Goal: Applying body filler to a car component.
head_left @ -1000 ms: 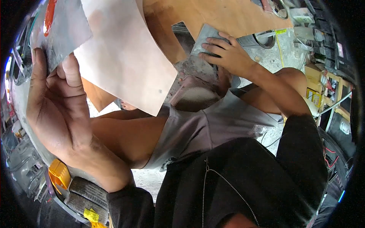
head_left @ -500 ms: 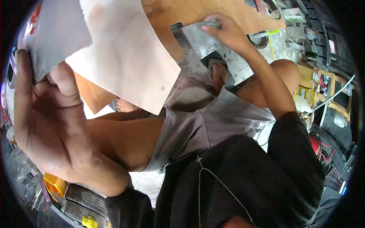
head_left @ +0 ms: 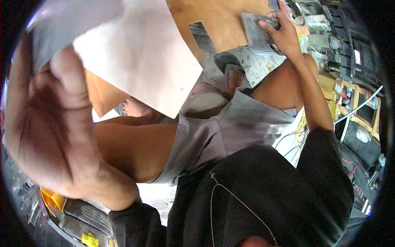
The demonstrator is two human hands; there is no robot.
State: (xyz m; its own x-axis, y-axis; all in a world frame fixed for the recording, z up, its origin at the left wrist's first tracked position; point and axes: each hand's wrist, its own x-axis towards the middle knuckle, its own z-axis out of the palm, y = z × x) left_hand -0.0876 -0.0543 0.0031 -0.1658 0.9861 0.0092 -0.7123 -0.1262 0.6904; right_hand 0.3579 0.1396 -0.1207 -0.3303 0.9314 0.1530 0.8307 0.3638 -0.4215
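**Left hand (head_left: pixel 53 131) grips a sheet (head_left: pixel 78 20); right hand (head_left: pixel 285 35) grips a plate (head_left: pixel 254 31)**

At far left, the left hand is raised close to the camera, palm showing, blurred. Its grip is closed on the grey sheet's lower edge, thumb at the right, fingers at the left, apparently to leave the broad face uncovered. The sheet runs out of the top of view. Below the wrist are a yellow bin (head_left: pixel 53 200) and tyres (head_left: pixel 84 216), well apart from it.

Next comes the white panel (head_left: pixel 140 57), partly behind the sheet; whether they touch cannot be told. One corner points down over the left thigh (head_left: pixel 135 144), so that side looks tight for moving.

Right of the panel's slanting edge lies the brown board (head_left: pixel 222 20), with a dark rectangular slot (head_left: pixel 201 37) in it. Below is a sandalled foot (head_left: pixel 236 76), and pale floor (head_left: pixel 259 68) between foot and knee seems to give the right arm room.

The right hand's grip is closed on the grey plate's right side, thumb across its face, probably to steady it. The plate's lower edge is near the board's edge. Beyond, at far right, is a wooden frame (head_left: pixel 358 118).
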